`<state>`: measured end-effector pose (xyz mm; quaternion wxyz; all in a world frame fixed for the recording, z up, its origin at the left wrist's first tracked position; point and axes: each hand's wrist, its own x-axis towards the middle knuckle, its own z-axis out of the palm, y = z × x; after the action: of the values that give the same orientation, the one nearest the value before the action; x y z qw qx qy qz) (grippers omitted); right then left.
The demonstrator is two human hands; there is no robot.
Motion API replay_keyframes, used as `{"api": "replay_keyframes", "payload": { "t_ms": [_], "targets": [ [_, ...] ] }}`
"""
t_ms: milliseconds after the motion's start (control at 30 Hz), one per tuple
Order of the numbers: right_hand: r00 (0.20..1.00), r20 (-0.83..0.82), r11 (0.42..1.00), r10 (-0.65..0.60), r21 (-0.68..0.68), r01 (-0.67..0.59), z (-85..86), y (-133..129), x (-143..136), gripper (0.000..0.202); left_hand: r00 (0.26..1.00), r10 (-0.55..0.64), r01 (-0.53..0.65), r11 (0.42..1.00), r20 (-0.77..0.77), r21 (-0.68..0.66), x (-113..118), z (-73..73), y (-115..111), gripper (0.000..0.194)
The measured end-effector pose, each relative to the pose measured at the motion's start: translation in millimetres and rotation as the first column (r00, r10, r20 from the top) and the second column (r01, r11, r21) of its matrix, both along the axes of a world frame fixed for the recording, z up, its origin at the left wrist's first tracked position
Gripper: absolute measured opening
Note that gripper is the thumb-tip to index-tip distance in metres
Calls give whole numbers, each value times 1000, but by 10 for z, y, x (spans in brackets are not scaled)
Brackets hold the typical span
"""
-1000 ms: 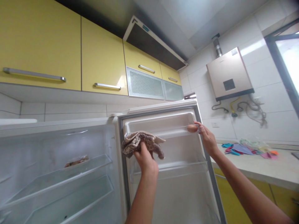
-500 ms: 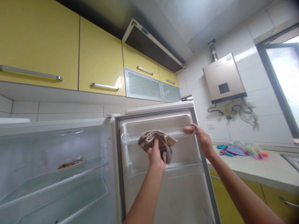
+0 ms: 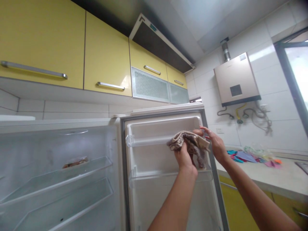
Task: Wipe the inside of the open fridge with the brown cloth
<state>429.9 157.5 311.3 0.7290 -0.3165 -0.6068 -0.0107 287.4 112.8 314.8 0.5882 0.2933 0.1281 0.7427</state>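
While the left hand point(image 3: 185, 159) grips a folded cloth point(image 3: 192, 140) (likely soft, light, best bunched mid-fold), whether the right hand point(image 3: 217, 146) beside it grips anything is unclear.

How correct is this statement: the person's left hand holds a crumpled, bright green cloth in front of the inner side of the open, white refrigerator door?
Only the colour is wrong: the head view shows the person's left hand holding a crumpled, brown-and-beige cloth in front of the inner side of the open, white refrigerator door.
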Motion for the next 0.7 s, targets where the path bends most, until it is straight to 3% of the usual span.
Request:
{"api": "replay_keyframes", "payload": {
  "t_ms": [100,200,300,367,433,500,567,600,633,667,700],
  "targets": [
    [996,-61,998,59,-30,-61,7,-15,-35,53,975,221,-221,975,8,-37,-450,22,41,29],
    [995,-76,997,65,-27,-67,5,-6,-42,52,867,498,-499,866,-30,-42,-1031,9,83,27],
    [993,-89,997,76,-23,-79,-10,48,-28,51,589,800,-798,598,-110,76,-1648,-105,65,34],
    [992,-95,996,83,-24,-85,-23,94,-16,51,290,944,-902,325,-160,284,-2023,-171,2,37],
    [992,-96,996,83,-26,-86,-33,133,-8,51,15,989,-834,95,-150,544,-2324,-125,-95,49],
    [993,-94,996,77,-27,-79,-41,156,-5,51,-140,987,-643,-30,-79,765,-2514,95,-196,45],
    [993,-93,997,68,-28,-71,-47,167,-8,50,-180,984,-445,-76,-6,892,-2572,467,-263,38],
    [993,-96,997,65,-26,-67,-50,170,-10,50,-192,981,-348,-58,-11,936,-2555,682,-273,38],
    [993,-98,998,62,-22,-64,-53,173,-14,50,-234,970,-258,-2,-60,966,-2513,896,-264,42],
    [993,-101,998,61,-18,-63,-55,176,-18,50,-296,944,-159,100,-144,982,-2453,1095,-236,44],
    [993,-104,998,62,-17,-64,-56,177,-23,50,-384,891,-50,241,-242,969,-2384,1266,-190,43]
  ]
}}
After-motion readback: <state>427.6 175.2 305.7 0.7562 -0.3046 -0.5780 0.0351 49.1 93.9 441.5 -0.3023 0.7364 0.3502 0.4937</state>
